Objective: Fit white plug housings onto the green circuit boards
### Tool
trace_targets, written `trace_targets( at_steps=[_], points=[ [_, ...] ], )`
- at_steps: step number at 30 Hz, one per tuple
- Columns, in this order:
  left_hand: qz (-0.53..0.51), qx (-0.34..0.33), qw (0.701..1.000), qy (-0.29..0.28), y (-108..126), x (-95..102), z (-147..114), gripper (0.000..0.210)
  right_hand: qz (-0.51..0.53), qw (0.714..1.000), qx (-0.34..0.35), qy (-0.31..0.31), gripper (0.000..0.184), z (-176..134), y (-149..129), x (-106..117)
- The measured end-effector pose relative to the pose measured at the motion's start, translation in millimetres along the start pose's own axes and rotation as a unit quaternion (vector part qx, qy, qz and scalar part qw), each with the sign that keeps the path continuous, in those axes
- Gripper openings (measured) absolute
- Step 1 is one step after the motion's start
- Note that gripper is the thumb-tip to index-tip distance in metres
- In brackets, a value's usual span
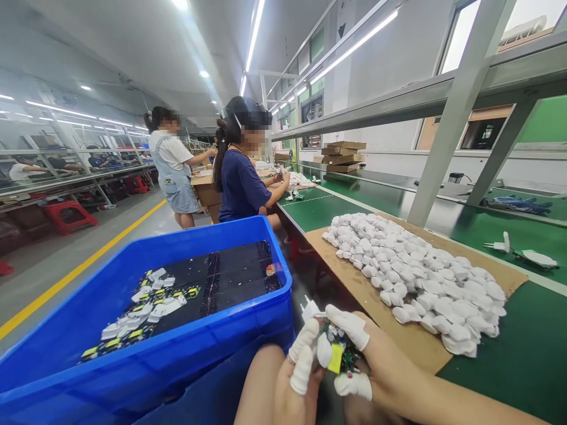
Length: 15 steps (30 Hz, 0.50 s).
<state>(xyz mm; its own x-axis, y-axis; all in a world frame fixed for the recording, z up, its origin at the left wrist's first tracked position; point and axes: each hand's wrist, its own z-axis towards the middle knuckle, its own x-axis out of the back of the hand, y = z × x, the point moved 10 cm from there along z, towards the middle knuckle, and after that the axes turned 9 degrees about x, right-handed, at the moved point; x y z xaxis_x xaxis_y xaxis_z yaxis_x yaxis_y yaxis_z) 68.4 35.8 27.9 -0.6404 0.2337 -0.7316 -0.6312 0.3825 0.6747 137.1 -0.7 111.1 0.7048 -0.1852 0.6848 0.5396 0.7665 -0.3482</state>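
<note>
My left hand (296, 378) and my right hand (376, 366) meet low in the middle of the view, both with white finger cots on the fingertips. Together they grip a small green circuit board (339, 353) with a yellow part and a white plug piece on top. To the right lies a long heap of white plastic shells (416, 277) on a sheet of cardboard (354, 289). To the left stands a blue bin (186, 348) holding several boards with white plug pieces on a black liner.
The green workbench (522, 354) runs away to the back under a grey metal frame (456, 112). Two people work farther along it, one seated, one standing. Cardboard boxes (342, 154) sit at the far end. Red stools (68, 215) stand across the aisle.
</note>
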Motion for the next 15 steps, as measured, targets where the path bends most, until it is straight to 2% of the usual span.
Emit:
trace_targets(
  at_steps=[4, 9, 11, 13, 15],
  points=[
    [0.117, -0.057, 0.986, 0.102, 8.3, 21.3, -2.9, 0.031, -0.050, 0.998, 0.028, -0.035, 0.078, 0.2, -5.8, -11.3],
    [0.214, -0.133, 0.939, 0.232, 7.8, 53.7, -20.7, 0.032, -0.078, 0.995, 0.047, -0.032, 0.086, -7.6, -5.0, -24.1],
    [0.196, -0.125, 0.942, 0.244, 3.1, 59.3, -18.7, 0.030, -0.063, 0.997, 0.037, -0.029, 0.084, -9.2, -4.0, -27.1],
    [0.151, -0.092, 0.960, 0.216, -5.3, 57.5, -8.2, 0.029, -0.048, 0.998, 0.026, -0.028, 0.076, -8.1, -5.0, -25.7],
    [0.113, -0.055, 0.976, 0.180, -12.3, 52.1, 3.1, 0.042, -0.029, 0.999, 0.006, -0.023, 0.069, -3.4, -5.3, -15.8]
  ],
)
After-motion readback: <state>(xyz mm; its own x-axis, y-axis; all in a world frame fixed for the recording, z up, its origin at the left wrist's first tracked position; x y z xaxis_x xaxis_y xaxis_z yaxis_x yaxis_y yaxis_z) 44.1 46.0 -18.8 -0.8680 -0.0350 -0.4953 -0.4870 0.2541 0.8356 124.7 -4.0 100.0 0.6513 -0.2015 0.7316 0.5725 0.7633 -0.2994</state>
